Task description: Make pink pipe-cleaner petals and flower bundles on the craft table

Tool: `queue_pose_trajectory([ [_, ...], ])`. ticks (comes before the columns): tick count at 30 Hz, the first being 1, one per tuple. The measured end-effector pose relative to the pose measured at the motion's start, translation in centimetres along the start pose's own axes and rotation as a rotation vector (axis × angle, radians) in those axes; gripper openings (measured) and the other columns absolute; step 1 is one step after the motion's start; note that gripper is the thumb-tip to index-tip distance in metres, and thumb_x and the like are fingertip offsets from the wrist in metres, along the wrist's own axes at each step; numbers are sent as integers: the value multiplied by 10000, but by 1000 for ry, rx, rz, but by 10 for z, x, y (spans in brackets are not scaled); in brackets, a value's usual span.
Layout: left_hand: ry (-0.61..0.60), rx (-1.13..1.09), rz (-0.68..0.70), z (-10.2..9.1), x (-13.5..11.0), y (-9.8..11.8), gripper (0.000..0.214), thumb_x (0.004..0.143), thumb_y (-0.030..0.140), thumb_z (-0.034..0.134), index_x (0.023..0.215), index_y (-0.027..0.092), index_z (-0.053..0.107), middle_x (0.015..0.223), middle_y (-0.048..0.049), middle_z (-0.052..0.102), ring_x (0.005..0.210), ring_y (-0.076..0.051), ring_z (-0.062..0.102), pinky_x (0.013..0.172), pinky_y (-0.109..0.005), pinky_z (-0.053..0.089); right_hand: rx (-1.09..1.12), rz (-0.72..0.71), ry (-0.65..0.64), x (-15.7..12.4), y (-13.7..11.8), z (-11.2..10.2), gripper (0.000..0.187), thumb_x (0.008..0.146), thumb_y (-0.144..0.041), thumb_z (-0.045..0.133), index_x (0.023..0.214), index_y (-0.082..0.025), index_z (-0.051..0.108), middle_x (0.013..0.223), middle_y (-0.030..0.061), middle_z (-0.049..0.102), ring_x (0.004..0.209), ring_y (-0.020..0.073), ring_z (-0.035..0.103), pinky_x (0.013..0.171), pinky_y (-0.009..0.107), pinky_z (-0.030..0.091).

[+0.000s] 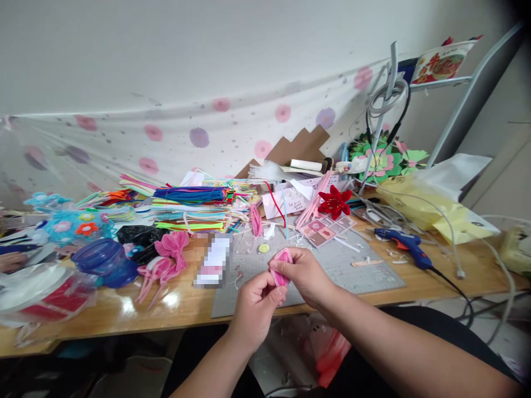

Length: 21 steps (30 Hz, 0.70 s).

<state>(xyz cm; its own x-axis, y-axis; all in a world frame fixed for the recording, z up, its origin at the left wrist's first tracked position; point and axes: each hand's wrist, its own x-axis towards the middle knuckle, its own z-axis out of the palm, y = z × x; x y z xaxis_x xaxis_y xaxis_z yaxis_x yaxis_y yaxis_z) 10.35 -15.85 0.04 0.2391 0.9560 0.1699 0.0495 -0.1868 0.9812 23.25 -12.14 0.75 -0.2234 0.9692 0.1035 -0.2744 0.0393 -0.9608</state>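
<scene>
Between my two hands is a small pink fuzzy piece [284,257], which looks like a bent pipe-cleaner petal. My left hand [258,301] pinches its lower end between thumb and fingers. Higher up, my right hand [305,273] has thumb and fingers closed on its other side. Both hands are over the front part of a grey cutting mat [265,276]. Just behind them on the mat lies a round yellow piece [264,249]. Finished pink pipe-cleaner petals [172,249] lie further left on the table.
Bundles of coloured pipe cleaners [191,204] are stacked at the back. A red fuzzy flower [335,202] and an eyeshadow-like palette [321,232] lie behind the mat. At right rests a blue glue gun [404,246] with its cord. A blue plastic container [102,260] stands left.
</scene>
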Motion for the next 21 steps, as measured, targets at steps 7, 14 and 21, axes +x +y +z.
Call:
queue_pose_trajectory([
  [7,191,-205,-24,5,4,-12,166,800,309,605,739,155,597,686,3,582,672,-118,517,685,-244,413,116,9,-33,0,-9,-19,459,735,-512,634,1088,-221,598,934,44,640,780,151,576,649,269,442],
  [14,391,-565,-70,-4,17,-19,141,747,297,675,801,171,645,779,3,613,782,-123,543,760,-248,421,-207,-22,-138,2,9,-1,326,767,-468,610,838,-155,666,835,58,653,815,175,574,782,324,428],
  [21,403,-651,-84,-16,14,-26,116,747,269,679,741,160,639,714,16,562,715,-97,498,701,-211,401,-223,-50,-119,11,35,29,263,749,-428,629,703,-171,597,663,0,582,661,140,522,674,272,420],
])
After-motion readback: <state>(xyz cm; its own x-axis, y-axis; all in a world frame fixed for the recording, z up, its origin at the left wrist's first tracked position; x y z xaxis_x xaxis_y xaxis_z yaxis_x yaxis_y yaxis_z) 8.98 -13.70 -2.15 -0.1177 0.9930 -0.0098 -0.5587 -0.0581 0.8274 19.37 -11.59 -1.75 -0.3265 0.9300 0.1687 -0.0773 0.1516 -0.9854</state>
